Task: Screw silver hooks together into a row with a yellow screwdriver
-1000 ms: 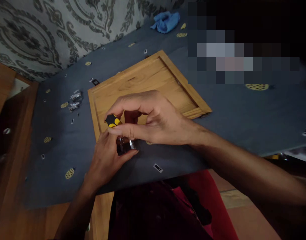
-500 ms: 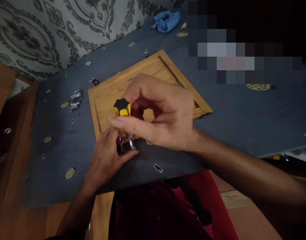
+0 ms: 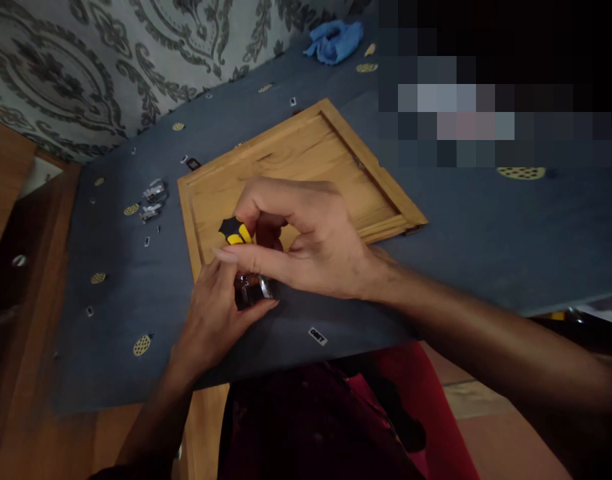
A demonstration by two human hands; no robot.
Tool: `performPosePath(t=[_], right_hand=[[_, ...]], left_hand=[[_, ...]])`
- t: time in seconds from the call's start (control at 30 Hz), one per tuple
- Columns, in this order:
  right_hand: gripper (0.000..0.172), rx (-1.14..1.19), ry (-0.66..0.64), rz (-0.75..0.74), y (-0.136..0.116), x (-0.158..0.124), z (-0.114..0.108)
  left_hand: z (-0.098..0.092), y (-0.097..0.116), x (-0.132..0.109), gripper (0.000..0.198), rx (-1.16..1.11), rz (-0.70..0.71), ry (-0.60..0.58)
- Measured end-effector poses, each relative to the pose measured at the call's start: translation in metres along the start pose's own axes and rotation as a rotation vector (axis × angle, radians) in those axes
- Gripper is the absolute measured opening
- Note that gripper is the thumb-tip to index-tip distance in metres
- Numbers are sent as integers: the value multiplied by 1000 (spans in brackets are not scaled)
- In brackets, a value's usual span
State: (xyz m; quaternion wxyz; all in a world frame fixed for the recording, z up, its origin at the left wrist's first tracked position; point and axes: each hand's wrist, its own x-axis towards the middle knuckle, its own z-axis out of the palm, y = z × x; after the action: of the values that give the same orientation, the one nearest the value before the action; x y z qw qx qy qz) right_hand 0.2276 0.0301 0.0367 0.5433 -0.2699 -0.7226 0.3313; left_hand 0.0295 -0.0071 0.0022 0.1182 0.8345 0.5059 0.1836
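My right hand [image 3: 306, 243] pinches the black and yellow handle of a screwdriver [image 3: 235, 231] between thumb and fingers. The handle stands nearly upright above my left hand, and its shaft and tip are hidden. My left hand [image 3: 216, 307] is closed around a shiny metal cabinet hinge [image 3: 265, 287] at the near edge of the wooden cabinet door [image 3: 281, 150]. My left thumb lies along the hinge's near side, while the other fingers are partly covered. The door, with its raised frame, lies flat under both hands.
Two more metal hinges [image 3: 153, 193] and a small screw [image 3: 159, 229] lie left of the door. A blue cloth [image 3: 335, 41] rests at the back of the dark blue tablecloth [image 3: 466, 253]. Wooden furniture [image 3: 51, 280] borders the left side. A blurred-out area covers the upper right.
My right hand has come down and slightly left, with the screwdriver handle lower and closer to my left hand. My left hand stays on the hinge.
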Motion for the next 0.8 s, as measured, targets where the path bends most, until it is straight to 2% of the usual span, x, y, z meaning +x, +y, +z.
performPosePath(t=[0.2,0.43,0.7,0.8], right_hand=[[38,-58,-7,28,2,-1,1],[33,-52,1,-43,4,-2,2],[11,195,-223,106,-3,5,-11],[9,262,-243,183,-6,5,-13]], left_hand=[[0,1,-1,46,6,-33,-30],[0,3,-1,39,8,-62,-30],[0,0,-2,44,36,-19,-27],[0,1,-2,45,29,12,-12]])
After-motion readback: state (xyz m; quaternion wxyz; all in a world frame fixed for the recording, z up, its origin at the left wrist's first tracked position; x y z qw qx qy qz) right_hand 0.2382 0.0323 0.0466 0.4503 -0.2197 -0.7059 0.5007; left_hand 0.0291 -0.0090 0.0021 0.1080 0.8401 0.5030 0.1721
